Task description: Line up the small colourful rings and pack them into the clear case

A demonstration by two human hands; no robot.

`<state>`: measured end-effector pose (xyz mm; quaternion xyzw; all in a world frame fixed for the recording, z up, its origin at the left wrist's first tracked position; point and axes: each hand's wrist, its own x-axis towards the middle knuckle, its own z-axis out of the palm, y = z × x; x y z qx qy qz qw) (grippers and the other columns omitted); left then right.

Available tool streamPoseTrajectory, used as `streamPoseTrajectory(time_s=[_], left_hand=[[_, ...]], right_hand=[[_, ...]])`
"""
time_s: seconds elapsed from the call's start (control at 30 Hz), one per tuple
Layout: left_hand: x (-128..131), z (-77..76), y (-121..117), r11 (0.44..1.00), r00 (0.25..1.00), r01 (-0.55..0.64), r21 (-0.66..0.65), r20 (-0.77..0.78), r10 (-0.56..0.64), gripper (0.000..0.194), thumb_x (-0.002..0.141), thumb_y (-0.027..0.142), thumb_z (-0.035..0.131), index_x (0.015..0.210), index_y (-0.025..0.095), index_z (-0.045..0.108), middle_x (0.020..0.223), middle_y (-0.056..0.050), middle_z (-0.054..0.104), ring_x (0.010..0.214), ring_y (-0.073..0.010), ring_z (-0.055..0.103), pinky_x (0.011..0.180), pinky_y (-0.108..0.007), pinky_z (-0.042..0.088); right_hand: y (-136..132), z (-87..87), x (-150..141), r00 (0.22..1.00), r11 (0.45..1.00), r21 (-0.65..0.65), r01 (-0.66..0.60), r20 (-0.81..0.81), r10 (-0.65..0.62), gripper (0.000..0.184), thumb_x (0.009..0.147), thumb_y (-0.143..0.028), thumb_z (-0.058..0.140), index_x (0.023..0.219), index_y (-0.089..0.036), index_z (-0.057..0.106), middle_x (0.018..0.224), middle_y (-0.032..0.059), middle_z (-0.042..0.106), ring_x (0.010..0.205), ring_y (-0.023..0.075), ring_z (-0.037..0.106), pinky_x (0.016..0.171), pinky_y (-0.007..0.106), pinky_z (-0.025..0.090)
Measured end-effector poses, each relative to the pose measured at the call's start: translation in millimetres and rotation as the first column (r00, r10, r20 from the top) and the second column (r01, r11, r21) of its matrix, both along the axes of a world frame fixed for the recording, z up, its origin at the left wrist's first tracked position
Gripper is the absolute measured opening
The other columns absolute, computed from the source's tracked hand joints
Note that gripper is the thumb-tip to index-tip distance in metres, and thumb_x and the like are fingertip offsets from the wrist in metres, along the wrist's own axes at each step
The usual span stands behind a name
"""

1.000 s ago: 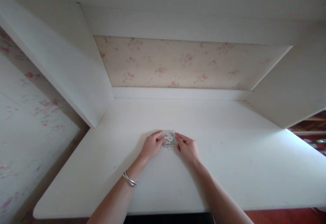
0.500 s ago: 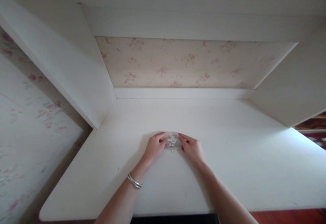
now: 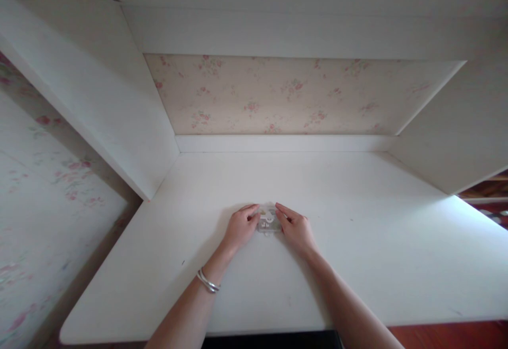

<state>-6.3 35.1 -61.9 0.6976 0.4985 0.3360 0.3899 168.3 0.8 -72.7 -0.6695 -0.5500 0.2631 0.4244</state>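
clear case: in between | left fingers: holding its left side | right fingers: holding its right side

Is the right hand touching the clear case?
Touching: the head view shows the right hand with fingertips on the clear case at its right edge.

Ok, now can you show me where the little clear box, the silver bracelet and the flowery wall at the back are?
clear box (image 3: 270, 223): head view, middle of its top.
silver bracelet (image 3: 207, 283): head view, middle of its band.
flowery wall (image 3: 273, 95): head view, middle of its patterned surface.
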Motion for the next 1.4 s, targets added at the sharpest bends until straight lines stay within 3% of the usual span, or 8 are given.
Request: streamPoseTrajectory(time_s=[0.1,0.3,1.4], left_hand=[[-0.2,-0.8,0.2,1.0,1.0,0.003,0.011,-0.005,-0.003,0.034,0.084,0.027,0.051,0.116,0.023,0.063,0.124,-0.003,0.059,0.105,-0.0193,0.06,0.092,-0.033,0.048],[-0.2,-3.6,1.2,0.999,1.0,0.013,0.042,-0.001,-0.013,0.034,0.085,0.026,0.049,0.116,0.021,0.063,0.123,-0.003,0.06,0.109,-0.0191,0.058,0.096,-0.033,0.045],[-1.8,-9.5,3.7,0.986,0.995,0.06,0.153,-0.085,-0.047,0.035,0.087,0.027,0.046,0.116,0.017,0.062,0.124,-0.006,0.059,0.116,-0.0162,0.053,0.105,-0.03,0.037]], right_hand=[[1.5,-3.3,0.8,1.0,1.0,0.025,-0.019,0.008,0.019,0.038,0.084,-0.043,0.048,0.11,-0.023,0.068,0.113,0.0032,0.066,0.099,0.0204,0.062,0.089,0.033,0.048],[1.9,-4.2,0.4,0.999,0.998,0.048,-0.031,-0.005,0.031,0.037,0.085,-0.041,0.047,0.11,-0.023,0.067,0.116,0.0027,0.064,0.108,0.0196,0.059,0.098,0.034,0.043],[3.0,-5.4,1.2,0.996,0.997,0.053,-0.052,0.079,0.048,0.034,0.087,-0.039,0.046,0.11,-0.024,0.066,0.114,0.0012,0.065,0.107,0.0177,0.059,0.095,0.031,0.045]])
